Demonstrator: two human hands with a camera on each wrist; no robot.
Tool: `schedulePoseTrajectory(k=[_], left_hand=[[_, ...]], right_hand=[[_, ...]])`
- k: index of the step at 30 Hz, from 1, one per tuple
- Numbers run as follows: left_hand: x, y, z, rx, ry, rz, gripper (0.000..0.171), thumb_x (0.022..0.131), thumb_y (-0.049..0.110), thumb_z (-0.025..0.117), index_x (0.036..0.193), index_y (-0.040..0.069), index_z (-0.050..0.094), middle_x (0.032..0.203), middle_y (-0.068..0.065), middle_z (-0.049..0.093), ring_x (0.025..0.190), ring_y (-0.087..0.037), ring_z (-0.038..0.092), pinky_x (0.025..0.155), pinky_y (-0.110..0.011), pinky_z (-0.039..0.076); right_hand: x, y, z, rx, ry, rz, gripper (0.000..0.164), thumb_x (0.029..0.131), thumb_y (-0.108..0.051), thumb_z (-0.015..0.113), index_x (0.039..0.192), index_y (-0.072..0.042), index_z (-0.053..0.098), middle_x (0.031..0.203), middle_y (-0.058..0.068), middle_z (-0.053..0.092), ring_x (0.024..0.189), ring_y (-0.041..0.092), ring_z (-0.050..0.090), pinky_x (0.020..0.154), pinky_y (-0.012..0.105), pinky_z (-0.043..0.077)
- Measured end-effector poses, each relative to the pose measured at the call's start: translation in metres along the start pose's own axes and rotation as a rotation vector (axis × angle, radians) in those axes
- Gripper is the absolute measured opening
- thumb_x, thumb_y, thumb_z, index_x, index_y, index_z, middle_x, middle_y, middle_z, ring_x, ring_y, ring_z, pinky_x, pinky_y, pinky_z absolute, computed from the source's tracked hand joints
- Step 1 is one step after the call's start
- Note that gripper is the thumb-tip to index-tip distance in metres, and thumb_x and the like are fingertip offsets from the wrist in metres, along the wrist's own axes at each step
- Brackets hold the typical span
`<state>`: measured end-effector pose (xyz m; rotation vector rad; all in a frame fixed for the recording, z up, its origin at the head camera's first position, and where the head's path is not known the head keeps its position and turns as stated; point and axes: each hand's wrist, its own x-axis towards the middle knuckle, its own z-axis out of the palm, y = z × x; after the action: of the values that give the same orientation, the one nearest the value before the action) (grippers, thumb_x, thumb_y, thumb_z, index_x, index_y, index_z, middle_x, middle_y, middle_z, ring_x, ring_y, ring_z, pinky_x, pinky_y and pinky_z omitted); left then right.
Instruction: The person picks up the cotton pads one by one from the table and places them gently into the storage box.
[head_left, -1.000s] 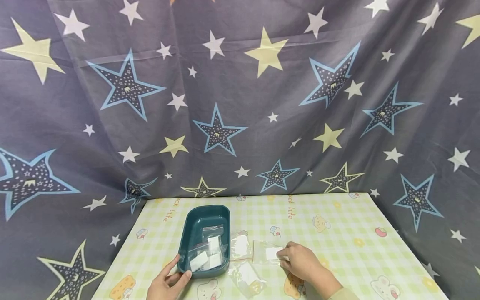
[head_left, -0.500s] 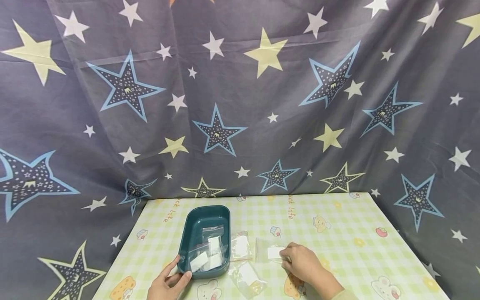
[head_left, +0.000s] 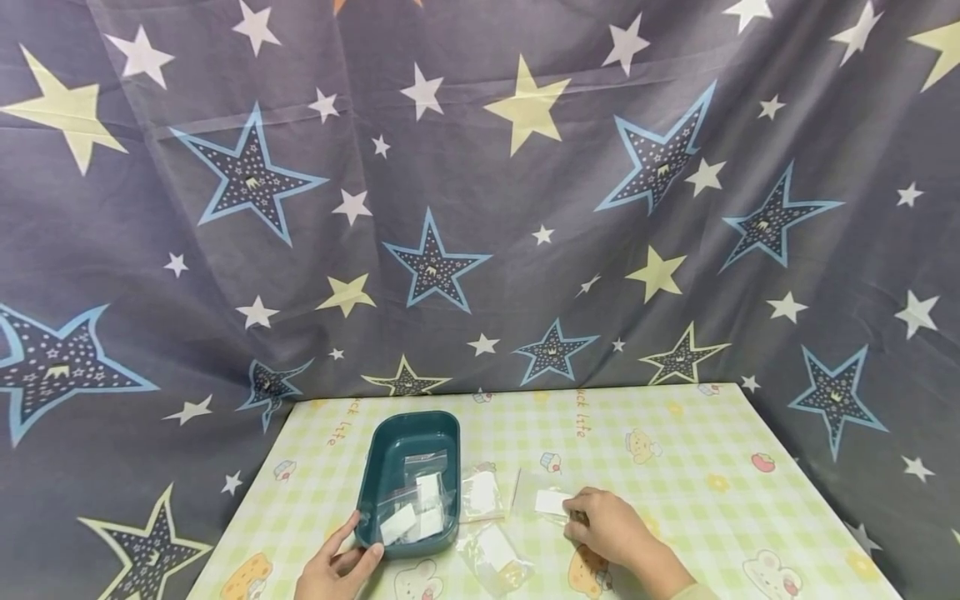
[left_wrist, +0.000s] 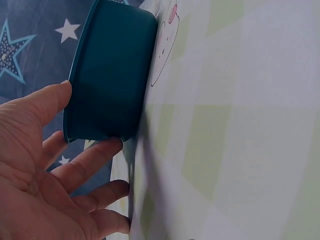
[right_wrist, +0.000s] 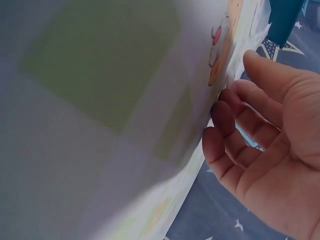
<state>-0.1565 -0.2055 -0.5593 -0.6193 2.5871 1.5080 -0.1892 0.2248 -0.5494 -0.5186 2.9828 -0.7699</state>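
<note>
A deep teal plastic box point(head_left: 390, 442) stands at the left of the table, with several clear zip bags point(head_left: 426, 461) inside, each with a white piece in it. My left hand point(head_left: 337, 567) holds the box's near left corner. In the left wrist view the thumb point(left_wrist: 60, 95) lies at the rim and a finger touches the wall. My right hand point(head_left: 609, 525) pinches the right end of a flat zip bag point(head_left: 527, 492) with a white rectangle in it. The right wrist view shows bent fingers point(right_wrist: 222, 117) close at the tabletop, and the pinched edge is hidden there.
Two more zip bags lie between the box and my right hand: one point(head_left: 482, 492) beside the box's right wall, another point(head_left: 495, 554) nearer me with something yellow in it. A green checked cloth point(head_left: 675, 467) covers the table. A dark star-patterned curtain point(head_left: 480, 208) hangs behind.
The zip bag at my right hand has slid slightly right and turned, its left edge now tilted and farther from the neighbouring bag. My left hand and the box stay put.
</note>
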Motion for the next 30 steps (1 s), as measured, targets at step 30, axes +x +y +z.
schedulePoseTrajectory(k=[30], left_hand=[[-0.001, 0.001, -0.002, -0.006, -0.002, 0.027, 0.102, 0.078, 0.062, 0.09, 0.158, 0.01, 0.053, 0.115, -0.027, 0.079, 0.106, -0.041, 0.079, 0.084, -0.05, 0.065]], right_hand=[[0.007, 0.013, -0.007, 0.191, -0.033, -0.001, 0.032, 0.101, -0.025, 0.076, 0.122, -0.003, 0.08, 0.113, 0.007, 0.08, 0.087, 0.009, 0.07, 0.074, 0.026, 0.058]])
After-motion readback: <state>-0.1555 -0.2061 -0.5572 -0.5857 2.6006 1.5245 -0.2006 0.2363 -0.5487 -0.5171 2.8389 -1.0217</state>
